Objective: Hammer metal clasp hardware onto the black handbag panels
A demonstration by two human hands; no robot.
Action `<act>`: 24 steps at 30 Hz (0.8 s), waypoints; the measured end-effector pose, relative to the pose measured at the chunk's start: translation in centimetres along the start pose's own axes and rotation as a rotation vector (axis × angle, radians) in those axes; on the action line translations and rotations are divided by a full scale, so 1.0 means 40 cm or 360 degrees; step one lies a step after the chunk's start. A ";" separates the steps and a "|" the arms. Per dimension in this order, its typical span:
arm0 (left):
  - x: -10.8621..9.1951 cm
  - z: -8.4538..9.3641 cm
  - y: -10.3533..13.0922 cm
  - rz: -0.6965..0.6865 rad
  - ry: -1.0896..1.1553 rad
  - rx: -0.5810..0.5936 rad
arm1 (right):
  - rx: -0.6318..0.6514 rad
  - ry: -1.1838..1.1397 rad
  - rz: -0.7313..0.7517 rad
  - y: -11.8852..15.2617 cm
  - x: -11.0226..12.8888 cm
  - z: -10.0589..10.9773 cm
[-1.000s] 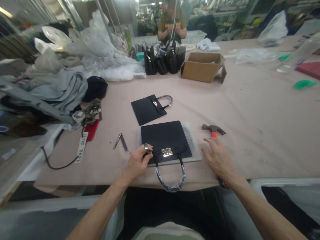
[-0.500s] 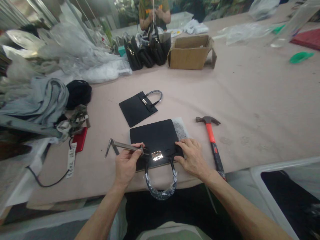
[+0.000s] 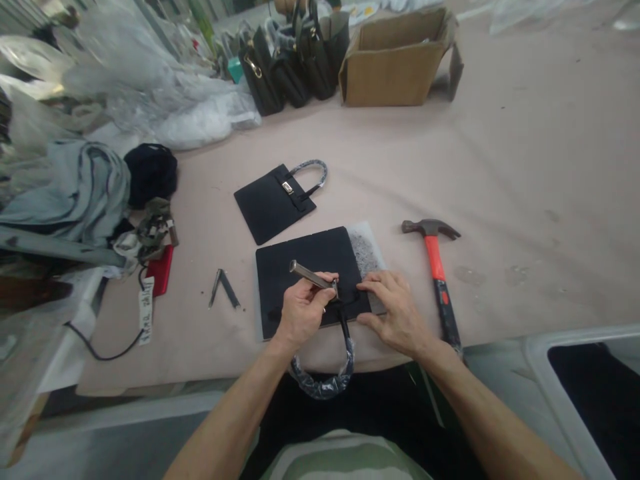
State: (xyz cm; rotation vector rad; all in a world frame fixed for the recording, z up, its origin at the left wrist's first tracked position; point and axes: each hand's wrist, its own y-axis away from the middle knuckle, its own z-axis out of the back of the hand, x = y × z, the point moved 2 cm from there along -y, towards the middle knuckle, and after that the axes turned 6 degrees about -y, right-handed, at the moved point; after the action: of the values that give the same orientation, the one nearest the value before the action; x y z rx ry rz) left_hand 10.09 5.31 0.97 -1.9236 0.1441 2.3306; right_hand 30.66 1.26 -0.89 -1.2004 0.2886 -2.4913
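Note:
A black handbag panel (image 3: 305, 257) lies flat near the table's front edge, its plastic-wrapped handle (image 3: 325, 387) hanging over that edge. My left hand (image 3: 305, 307) is closed round a metal rod-shaped punch (image 3: 311, 275), which leans with its lower end at the panel near the handle's base. The metal clasp is hidden behind this hand. My right hand (image 3: 393, 307) rests at the panel's right edge, thumb and fingers apart, fingertips touching it. A pale speckled slab (image 3: 367, 250) shows beneath the panel.
A claw hammer (image 3: 435, 263) lies to the right, and a small folding tool (image 3: 225, 290) to the left. Behind is another black handbag panel (image 3: 275, 203). Farther back stand black handbags (image 3: 263, 73) and a cardboard box (image 3: 390, 73). Plastic wrapping (image 3: 175, 107) and cloth (image 3: 75, 187) crowd the left.
My left hand has moved right across the panel with the punch, tipping it more upright and covering the clasp. My right hand stays at the panel's edge. The view has tilted downward.

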 end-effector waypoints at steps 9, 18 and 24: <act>-0.003 -0.013 -0.001 -0.0079 -0.0081 0.0080 | -0.0021 -0.0019 0.0014 0.001 -0.003 -0.005; -0.003 -0.021 -0.001 -0.0178 -0.0308 0.0080 | -0.0038 -0.0027 0.0015 0.000 0.002 -0.002; -0.015 -0.021 -0.010 -0.0353 -0.0395 0.0175 | -0.0013 -0.0014 -0.0008 -0.004 0.004 0.000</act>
State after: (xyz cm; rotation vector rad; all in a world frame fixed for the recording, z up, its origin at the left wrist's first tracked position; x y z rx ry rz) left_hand 11.07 5.56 1.40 -1.5016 0.0329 2.3326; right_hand 30.54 1.34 -0.71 -1.2165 0.2938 -2.4910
